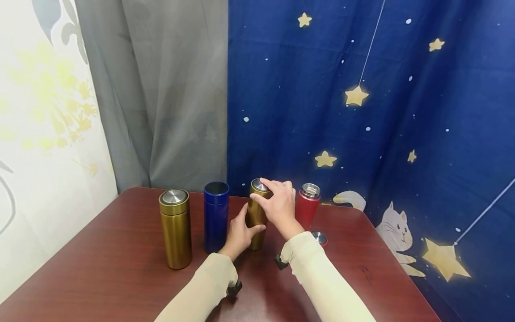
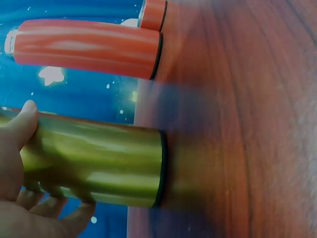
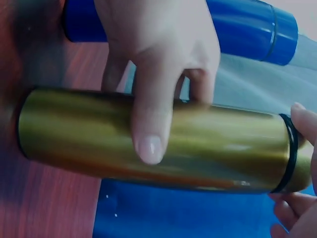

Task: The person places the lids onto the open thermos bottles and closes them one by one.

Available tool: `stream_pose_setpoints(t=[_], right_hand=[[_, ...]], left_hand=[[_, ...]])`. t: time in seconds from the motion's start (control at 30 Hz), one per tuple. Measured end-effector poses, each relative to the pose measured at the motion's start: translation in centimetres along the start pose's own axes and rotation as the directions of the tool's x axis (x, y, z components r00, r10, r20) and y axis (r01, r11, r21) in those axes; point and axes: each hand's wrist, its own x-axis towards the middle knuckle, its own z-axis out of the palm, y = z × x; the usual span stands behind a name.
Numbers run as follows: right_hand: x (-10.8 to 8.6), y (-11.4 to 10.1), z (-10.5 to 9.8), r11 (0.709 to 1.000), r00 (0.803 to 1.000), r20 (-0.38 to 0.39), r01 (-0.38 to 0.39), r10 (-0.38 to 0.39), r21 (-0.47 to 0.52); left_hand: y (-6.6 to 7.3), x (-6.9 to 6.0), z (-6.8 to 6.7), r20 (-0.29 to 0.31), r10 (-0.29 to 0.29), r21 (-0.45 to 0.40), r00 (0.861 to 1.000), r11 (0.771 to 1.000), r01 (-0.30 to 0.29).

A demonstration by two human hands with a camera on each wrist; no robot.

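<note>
A gold bottle (image 1: 256, 214) stands upright on the table between both hands. My left hand (image 1: 238, 233) grips its body, thumb on one side and fingers round the other; the left wrist view shows this hand (image 2: 34, 183) on the gold body (image 2: 109, 158). At the top, my right hand (image 1: 280, 203) holds the silver-topped lid (image 1: 260, 184) with thumb and fingers. In the right wrist view the right fingertips (image 3: 302, 119) touch the lid end, and the left hand (image 3: 161, 64) lies across the bottle (image 3: 223, 144).
A blue bottle (image 1: 216, 219) and a larger-looking gold bottle (image 1: 176, 232) stand to the left, both lidded. On the right is an open red bottle (image 1: 306, 210), its lid (image 1: 319, 238) lying on the table (image 1: 100, 268) beside it. Curtains (image 1: 289, 89) hang behind.
</note>
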Motion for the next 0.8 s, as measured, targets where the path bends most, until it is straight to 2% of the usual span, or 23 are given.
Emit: stream_pose_setpoints(t=[0.13,0.2,0.27,0.37,0.53,0.7,0.8], right_hand=[[0.4,0.3,-0.6,0.999,0.994,0.106,0.007,-0.012,0.041],[0.4,0.4,-0.8,0.998,0.991,0.130,-0.008,-0.001,0.068],[0.2,0.5,-0.7,0.996,0.992,0.123,-0.027,0.017,0.080],[-0.1,0.4,-0.3,0.997,0.998,0.058,-0.034,0.030,0.070],[-0.3,-0.2,0.6,0.999,0.998,-0.029,-0.050,0.050,-0.012],[-0.2,-0.8,0.9,0.992,0.994,-0.012,-0.110,0.109,-0.062],[-0.2,-0.7,0.9,0.990,0.988,0.049,-0.143,0.143,-0.004]], left_hand=[[-0.4,0.4,-0.5,0.045,0.013,-0.009,0.999,1.000,-0.012],[-0.5,0.4,-0.8,0.069,0.014,-0.024,0.998,1.000,-0.012],[-0.5,0.4,-0.9,0.090,0.017,-0.042,0.996,0.999,-0.013],[-0.5,0.2,-0.8,0.094,0.014,-0.044,0.995,0.999,-0.009],[-0.6,-0.1,-0.5,0.051,0.019,-0.024,0.999,1.000,-0.018],[-0.5,-0.3,-0.4,0.034,0.011,-0.021,0.999,1.000,-0.010],[-0.6,-0.4,-0.4,0.048,0.025,-0.037,0.999,0.999,-0.024]])
